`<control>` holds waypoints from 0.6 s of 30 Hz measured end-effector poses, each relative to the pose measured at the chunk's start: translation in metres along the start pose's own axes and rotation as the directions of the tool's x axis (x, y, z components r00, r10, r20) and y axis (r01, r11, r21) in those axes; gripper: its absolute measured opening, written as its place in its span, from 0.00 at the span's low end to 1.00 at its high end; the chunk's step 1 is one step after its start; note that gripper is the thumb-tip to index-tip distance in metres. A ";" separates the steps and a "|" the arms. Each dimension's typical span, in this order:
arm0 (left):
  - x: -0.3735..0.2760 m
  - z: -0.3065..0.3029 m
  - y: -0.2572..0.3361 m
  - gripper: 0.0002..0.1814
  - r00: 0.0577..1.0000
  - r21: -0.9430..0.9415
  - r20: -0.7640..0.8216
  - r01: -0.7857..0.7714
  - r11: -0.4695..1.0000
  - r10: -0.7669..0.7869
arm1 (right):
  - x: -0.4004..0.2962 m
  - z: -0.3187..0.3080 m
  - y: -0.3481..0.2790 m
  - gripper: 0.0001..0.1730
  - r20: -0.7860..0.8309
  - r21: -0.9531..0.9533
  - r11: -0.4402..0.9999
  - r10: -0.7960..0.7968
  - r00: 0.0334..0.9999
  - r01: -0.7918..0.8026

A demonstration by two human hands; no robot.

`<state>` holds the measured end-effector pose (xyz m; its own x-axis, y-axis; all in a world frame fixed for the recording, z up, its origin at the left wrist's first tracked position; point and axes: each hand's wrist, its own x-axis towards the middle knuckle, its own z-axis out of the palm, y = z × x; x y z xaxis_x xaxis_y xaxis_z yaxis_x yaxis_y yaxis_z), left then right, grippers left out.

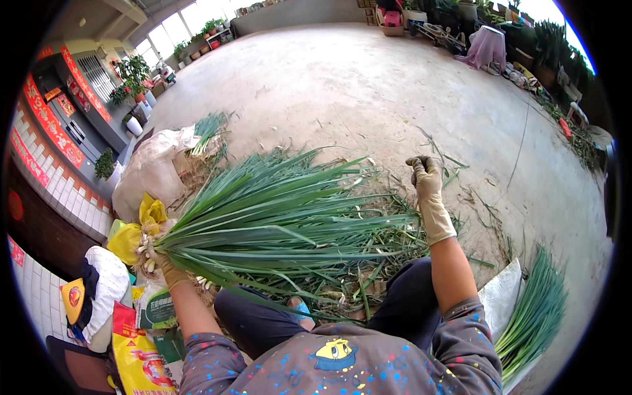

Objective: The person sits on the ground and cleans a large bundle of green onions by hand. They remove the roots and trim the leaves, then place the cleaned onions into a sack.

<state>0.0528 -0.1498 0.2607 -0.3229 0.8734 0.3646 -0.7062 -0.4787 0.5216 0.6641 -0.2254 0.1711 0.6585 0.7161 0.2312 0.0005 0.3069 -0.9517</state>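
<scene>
My left hand (169, 269), in a tan work glove, grips a large bunch of green garlic (266, 232) near its pale bulbs and hanging roots (147, 252). The long flat leaves fan out to the right across my front, above my knees. My right hand (425, 173), also gloved, is held out beyond the leaf tips with its fingers curled shut; nothing shows in it. Below the bunch, loose leaves and dry trimmings (395, 247) litter the floor. Yellow plastic bags (127, 239) lie just behind the roots.
A pale sack (153, 170) stands at left, with another green bunch (210, 128) beside it. More greens (535, 311) lie on a white sheet (501, 291) at right. Printed bags (140, 353) are by my left arm. A draped stool (486, 47) stands far right.
</scene>
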 end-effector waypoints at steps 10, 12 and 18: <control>-0.034 -0.031 -0.041 0.11 0.994 -0.022 -0.090 -0.068 0.997 0.066 | -0.085 0.082 -0.106 0.18 0.631 -0.435 0.526 -0.401 0.664 0.731; -0.037 -0.038 -0.044 0.11 0.991 -0.022 -0.109 -0.075 0.997 0.073 | -0.086 0.089 -0.088 0.16 0.694 -0.473 0.421 -0.363 0.622 0.774; -0.022 -0.069 -0.060 0.11 0.988 -0.008 -0.153 -0.025 1.000 0.024 | -0.094 0.092 -0.056 0.05 0.463 -0.024 0.999 -0.025 0.886 0.041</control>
<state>0.0590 -0.1341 0.1686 -0.4320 0.8652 0.2546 -0.7027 -0.4999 0.5063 0.5330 -0.2523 0.2214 0.2350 0.9171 0.3219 0.0455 0.3204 -0.9462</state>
